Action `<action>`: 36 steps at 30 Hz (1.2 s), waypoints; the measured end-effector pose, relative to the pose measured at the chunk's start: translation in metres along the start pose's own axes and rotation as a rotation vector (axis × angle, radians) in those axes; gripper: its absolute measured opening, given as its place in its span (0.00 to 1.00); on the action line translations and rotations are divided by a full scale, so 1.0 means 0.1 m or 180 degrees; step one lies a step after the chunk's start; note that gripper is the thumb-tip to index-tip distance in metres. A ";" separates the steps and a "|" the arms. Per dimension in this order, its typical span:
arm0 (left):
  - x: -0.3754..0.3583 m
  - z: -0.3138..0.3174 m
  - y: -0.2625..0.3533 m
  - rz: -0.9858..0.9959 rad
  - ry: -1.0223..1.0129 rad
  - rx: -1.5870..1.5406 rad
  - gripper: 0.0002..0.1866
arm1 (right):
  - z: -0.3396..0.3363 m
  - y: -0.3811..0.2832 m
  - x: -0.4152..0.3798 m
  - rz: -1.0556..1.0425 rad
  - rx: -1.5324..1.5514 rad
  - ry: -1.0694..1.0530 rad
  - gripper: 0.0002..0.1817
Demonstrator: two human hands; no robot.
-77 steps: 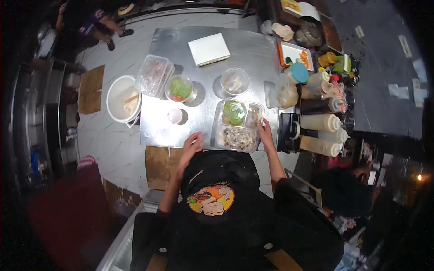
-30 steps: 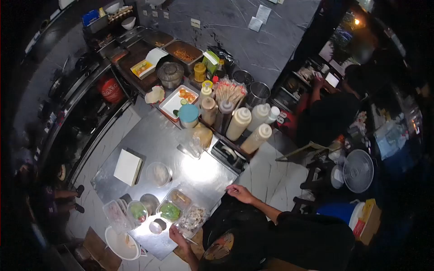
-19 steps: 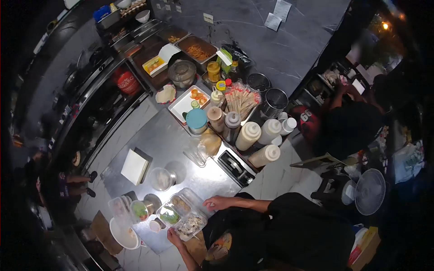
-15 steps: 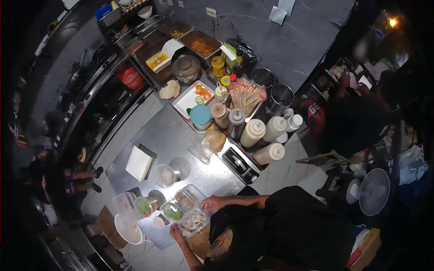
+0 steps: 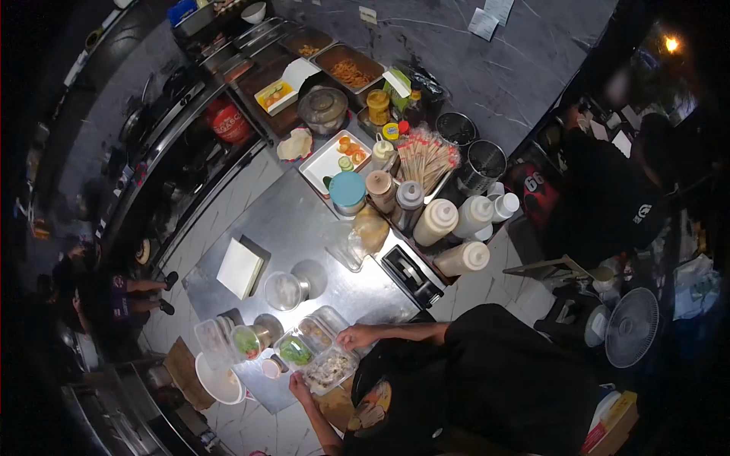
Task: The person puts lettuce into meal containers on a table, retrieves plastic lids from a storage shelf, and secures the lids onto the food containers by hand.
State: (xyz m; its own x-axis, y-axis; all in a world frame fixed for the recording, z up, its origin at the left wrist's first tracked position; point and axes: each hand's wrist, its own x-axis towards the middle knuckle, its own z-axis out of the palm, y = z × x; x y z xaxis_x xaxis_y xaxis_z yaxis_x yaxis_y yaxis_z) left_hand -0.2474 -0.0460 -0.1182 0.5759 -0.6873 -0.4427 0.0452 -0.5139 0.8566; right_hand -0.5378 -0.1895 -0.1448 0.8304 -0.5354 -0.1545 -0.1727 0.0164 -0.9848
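Note:
A clear plastic container with sections lies at the lower middle of the metal table. It holds green leaves, a pale crumbly food and a brownish portion. My right hand is closed at its upper right edge. At the lower left corner, my left hand has its fingers pinched on the rim. Small fingertip details are blurred. Beside the container are a small round cup and a clear tub with green and red food.
A white box, a clear round tub and a black-and-white device stand on the table. Squeeze bottles, skewers and a vegetable tray are farther back. Other people are at far left and upper right.
The view has shifted slightly, so the table and its items sit a little further right. Both hands remain at the same edges of the container.

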 end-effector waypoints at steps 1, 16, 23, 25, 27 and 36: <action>0.01 0.00 -0.01 -0.0037 -0.0007 -0.0035 0.10 | 0.01 0.02 0.01 0.0028 0.0012 0.0004 0.25; -0.08 -0.01 0.10 -0.0005 -0.0242 -0.0104 0.11 | 0.27 0.05 0.13 0.0151 -0.0236 0.0513 0.16; -0.33 0.01 0.12 0.0264 -0.0245 -0.0879 0.11 | 0.34 -0.25 -0.04 0.0506 0.0767 0.0415 0.16; -0.38 -0.06 0.11 0.0340 -0.0274 -0.0893 0.09 | 0.37 -0.36 -0.04 0.0472 0.0852 0.0308 0.15; -0.46 -0.18 0.09 -0.0032 -0.0313 -0.1160 0.08 | 0.50 -0.29 -0.01 0.0615 0.0768 0.0145 0.16; -1.07 -0.76 -0.15 -0.0430 0.0258 -0.2338 0.13 | 0.31 -0.35 0.08 0.1047 -0.0485 0.1658 0.20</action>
State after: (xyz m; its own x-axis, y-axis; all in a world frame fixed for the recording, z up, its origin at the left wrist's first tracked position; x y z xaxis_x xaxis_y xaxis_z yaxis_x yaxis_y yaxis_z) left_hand -0.2477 0.0746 -0.0631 0.5837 -0.5881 -0.5599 0.6365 -0.0969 0.7652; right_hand -0.5082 -0.1680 -0.1142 0.3609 -0.8641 -0.3508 -0.4803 0.1502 -0.8642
